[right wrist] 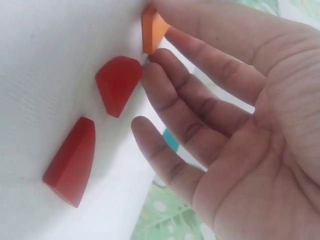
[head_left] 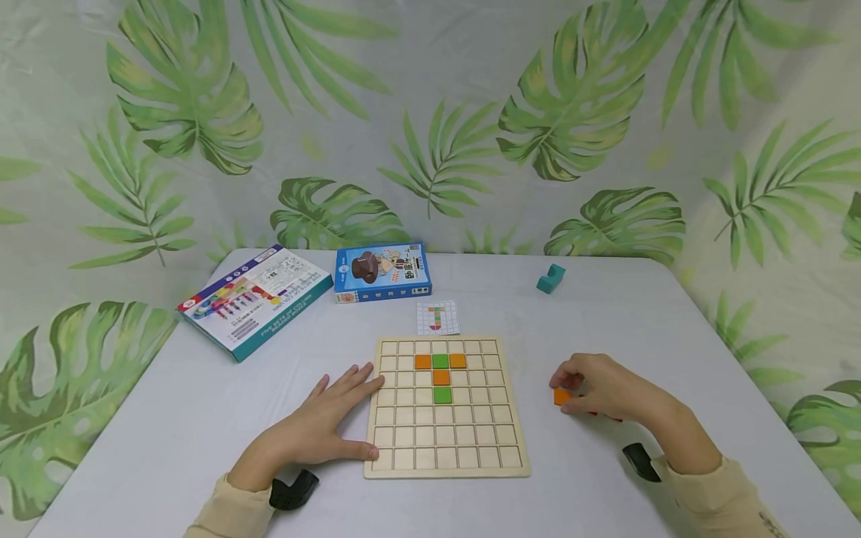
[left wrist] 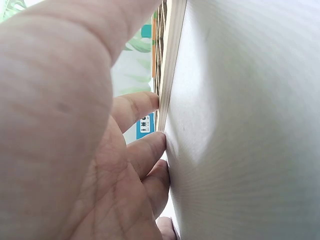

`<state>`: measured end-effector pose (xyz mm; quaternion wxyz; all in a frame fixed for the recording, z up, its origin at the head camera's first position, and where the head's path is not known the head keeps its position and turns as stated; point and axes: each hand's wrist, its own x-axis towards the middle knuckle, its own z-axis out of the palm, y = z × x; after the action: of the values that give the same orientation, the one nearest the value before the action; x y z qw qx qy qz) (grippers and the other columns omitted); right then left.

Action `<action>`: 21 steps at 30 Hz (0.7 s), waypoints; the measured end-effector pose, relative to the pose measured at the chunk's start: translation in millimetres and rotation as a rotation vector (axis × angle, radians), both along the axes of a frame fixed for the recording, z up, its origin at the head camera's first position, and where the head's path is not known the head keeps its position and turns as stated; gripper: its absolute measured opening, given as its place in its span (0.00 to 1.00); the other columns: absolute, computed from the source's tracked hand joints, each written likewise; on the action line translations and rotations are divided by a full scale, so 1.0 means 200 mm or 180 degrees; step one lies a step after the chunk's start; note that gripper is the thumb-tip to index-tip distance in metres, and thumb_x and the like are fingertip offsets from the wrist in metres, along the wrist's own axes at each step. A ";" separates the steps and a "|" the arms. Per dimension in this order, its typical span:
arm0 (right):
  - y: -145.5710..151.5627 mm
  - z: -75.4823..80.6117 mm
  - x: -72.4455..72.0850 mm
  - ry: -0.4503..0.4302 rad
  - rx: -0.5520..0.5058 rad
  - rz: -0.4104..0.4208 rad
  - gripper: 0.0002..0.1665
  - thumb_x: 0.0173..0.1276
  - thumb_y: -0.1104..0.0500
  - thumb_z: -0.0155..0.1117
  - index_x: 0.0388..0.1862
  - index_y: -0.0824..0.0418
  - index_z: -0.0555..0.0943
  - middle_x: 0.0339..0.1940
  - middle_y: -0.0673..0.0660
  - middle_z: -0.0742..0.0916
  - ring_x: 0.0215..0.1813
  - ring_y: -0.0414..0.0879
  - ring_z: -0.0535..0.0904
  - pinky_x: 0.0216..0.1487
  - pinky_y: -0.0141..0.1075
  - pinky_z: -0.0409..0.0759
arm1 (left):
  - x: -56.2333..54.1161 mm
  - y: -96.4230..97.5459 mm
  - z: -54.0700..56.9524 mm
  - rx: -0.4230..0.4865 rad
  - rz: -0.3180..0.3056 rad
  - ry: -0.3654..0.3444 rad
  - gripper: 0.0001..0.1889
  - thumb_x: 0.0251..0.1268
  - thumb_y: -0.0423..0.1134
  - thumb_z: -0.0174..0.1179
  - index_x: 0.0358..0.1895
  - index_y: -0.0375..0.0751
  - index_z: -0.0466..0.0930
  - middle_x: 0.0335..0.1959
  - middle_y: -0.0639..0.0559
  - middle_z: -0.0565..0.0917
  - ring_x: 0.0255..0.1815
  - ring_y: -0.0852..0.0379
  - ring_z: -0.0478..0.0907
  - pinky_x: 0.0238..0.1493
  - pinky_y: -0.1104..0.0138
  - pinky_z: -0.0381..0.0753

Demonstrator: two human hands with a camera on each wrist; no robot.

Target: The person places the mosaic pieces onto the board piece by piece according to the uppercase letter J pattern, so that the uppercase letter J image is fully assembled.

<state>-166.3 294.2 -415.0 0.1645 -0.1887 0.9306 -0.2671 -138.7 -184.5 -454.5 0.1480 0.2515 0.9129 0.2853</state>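
A wooden grid board [head_left: 403, 437] lies on the table with orange tiles [head_left: 441, 378] and green tiles [head_left: 442, 395] set in a T-like shape. My left hand [head_left: 323, 422] rests at its left edge, fingers spread; in the left wrist view the fingertips [left wrist: 159, 140] touch the board's side [left wrist: 170, 70]. To the right of the board, my right hand [head_left: 608, 388] pinches an orange tile [head_left: 561, 397] between thumb and fingers. Beside that hand, two red curved-edged pieces lie on the table, one nearer red piece [right wrist: 120, 82] and one farther red piece [right wrist: 72, 162].
A pattern card [head_left: 437, 318] lies just behind the board. Farther back stand a blue box [head_left: 382, 273] and, to its left, a white and teal box [head_left: 255, 299]. A teal arched block [head_left: 551, 279] sits at the back right. A leaf-print cloth [head_left: 430, 149] hangs behind the table.
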 end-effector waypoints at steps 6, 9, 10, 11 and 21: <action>0.01 -0.01 0.00 0.0124 0.0056 0.0109 0.17 0.62 0.60 0.83 0.49 0.57 0.88 0.45 0.48 0.88 0.48 0.43 0.85 0.45 0.30 0.84 | 0.00 0.00 0.00 0.0014 0.0022 -0.0025 0.57 0.57 0.68 0.76 0.86 0.51 0.60 0.91 0.45 0.51 0.92 0.36 0.42 0.85 0.28 0.34; 0.01 -0.01 0.00 0.0116 0.0043 0.0144 0.16 0.62 0.61 0.83 0.48 0.58 0.88 0.45 0.48 0.87 0.48 0.43 0.85 0.45 0.30 0.85 | 0.00 0.00 0.00 0.0006 0.0030 -0.0032 0.57 0.57 0.68 0.76 0.86 0.51 0.60 0.91 0.45 0.51 0.92 0.36 0.42 0.85 0.28 0.34; 0.01 -0.01 0.00 0.0113 0.0037 0.0157 0.16 0.63 0.61 0.83 0.48 0.58 0.88 0.45 0.48 0.87 0.48 0.43 0.85 0.45 0.29 0.84 | 0.00 0.00 0.00 0.0005 0.0030 -0.0031 0.57 0.57 0.68 0.76 0.86 0.51 0.60 0.91 0.45 0.51 0.92 0.36 0.42 0.85 0.28 0.34; 0.00 -0.01 -0.01 0.0111 0.0030 0.0168 0.16 0.63 0.61 0.82 0.48 0.58 0.88 0.45 0.49 0.87 0.47 0.42 0.85 0.44 0.29 0.84 | 0.00 0.00 0.00 0.0004 0.0026 -0.0027 0.57 0.57 0.68 0.76 0.86 0.51 0.60 0.91 0.45 0.51 0.92 0.36 0.42 0.85 0.28 0.34; -0.02 -0.01 -0.01 0.0199 0.0028 0.0209 0.12 0.64 0.61 0.81 0.45 0.58 0.88 0.42 0.48 0.88 0.43 0.39 0.84 0.43 0.29 0.84 | 0.00 0.00 0.00 0.0020 0.0007 -0.0023 0.57 0.57 0.68 0.75 0.86 0.51 0.60 0.91 0.44 0.51 0.92 0.35 0.42 0.85 0.27 0.34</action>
<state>-169.0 289.9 -417.6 0.1448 -0.2267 0.9298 -0.2513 -138.9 -184.7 -453.7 0.1503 0.2500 0.9117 0.2893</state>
